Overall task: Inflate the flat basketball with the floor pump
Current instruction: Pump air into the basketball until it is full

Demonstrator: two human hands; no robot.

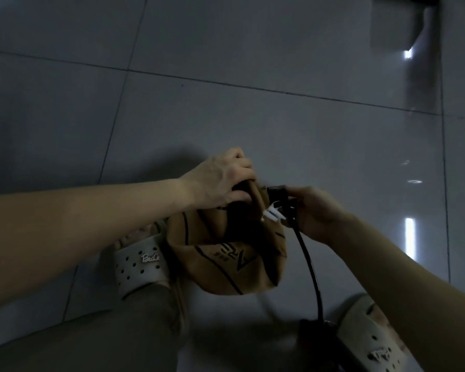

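1. At the upper edge of the basketball, the left hand clamps a folded ridge of the ball's skin. Its fingers curl over the top and its thumb presses in from below.
2. Just to the right, the right hand is wrapped round the black hose head. The tip of the head points into the crease beside the left thumb. Whether a needle sits in the valve cannot be told.
3. A small white clip hangs directly under the head, against the ball's upper right side.
4. The ball is tan with black seams and lettering. It is caved in and creased, and it lies low between the person's feet. Whether its underside touches the tiles is unclear.
5. From the right hand, the black hose curves down past the ball's right side to the floor pump, a dark, blurred shape near the bottom edge.
6. A pale perforated left slide sits just beside the ball's left flank, with a grey trouser leg below it. The matching right slide lies next to the pump, partly under the right forearm.
7. Glossy grey floor tiles carry bright light reflections on the right, and dark furniture stands at the top right.
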